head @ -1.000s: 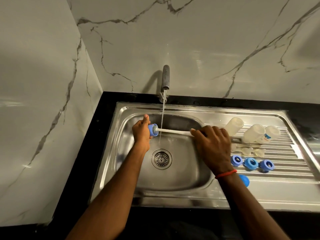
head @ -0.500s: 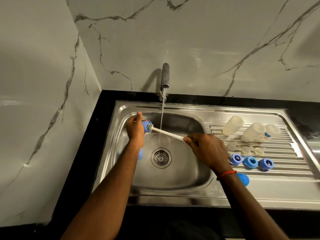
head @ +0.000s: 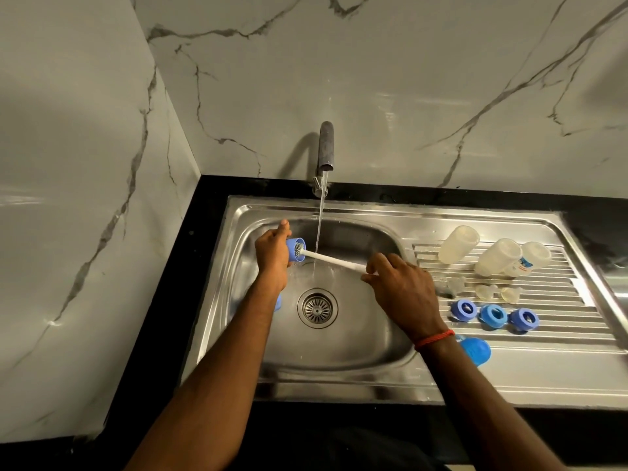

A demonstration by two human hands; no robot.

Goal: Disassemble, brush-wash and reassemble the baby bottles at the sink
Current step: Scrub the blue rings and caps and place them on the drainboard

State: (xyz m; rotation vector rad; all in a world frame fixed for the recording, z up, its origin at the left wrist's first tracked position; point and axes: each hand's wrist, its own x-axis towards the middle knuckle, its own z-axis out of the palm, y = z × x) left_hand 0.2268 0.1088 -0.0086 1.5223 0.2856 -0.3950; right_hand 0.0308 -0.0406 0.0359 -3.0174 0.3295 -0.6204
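**Left hand** (head: pixel 272 256): fingers curled round a blue bottle cap (head: pixel 293 250), which is held on its side over the left part of the basin with its mouth facing right.

**Bottle brush** (head: pixel 334 260): white handle, with the bristle head inside the cap's mouth. The water stream (head: pixel 319 226) from the tap (head: pixel 326 146) falls across the handle just right of the cap.

**Right hand** (head: pixel 401 294): fingers closed on the other end of the brush handle, over the basin's right side. A red thread (head: pixel 435 338) is at the wrist.

**Sink** (head: pixel 339 379): stainless steel, with a drain strainer (head: pixel 317 307) in the middle. A second blue piece (head: pixel 278 302) is partly hidden behind the left wrist.

**Drainboard** (head: pixel 560 334), right of the basin:
- three bottle bodies (head: pixel 458 244) lying on their sides at the back
- three clear teats (head: pixel 484 291) in a row in front of them
- three blue collar rings (head: pixel 493 314) in a row nearer still
- one blue dome cap (head: pixel 475 350) beside the right wrist
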